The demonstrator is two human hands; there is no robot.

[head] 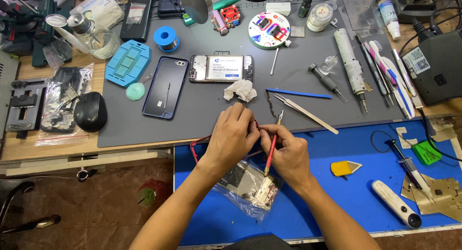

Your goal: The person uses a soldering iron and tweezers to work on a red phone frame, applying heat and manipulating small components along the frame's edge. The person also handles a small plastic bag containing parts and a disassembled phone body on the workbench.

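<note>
Low in the middle of the frame, the left hand (234,134) is curled tight, its fingertips pinching something small that stays hidden behind the knuckles, with a thin red wire (194,151) looping out from under it to the left. Touching it on the right, the right hand (288,153) grips a slim red-handled tool (271,151) like a pen, the metal tip pointing up toward the grey work mat (202,110). Just below both hands a clear plastic bag (248,190) of small parts lies on the blue mat (337,197). Above the hands, on the grey work mat, sit a crumpled white tissue (240,90), an opened phone (221,68) showing its battery, a dark blue back cover (165,87) to its left, and steel tweezers (305,113) to the right, near the fingers but apart from them
</note>
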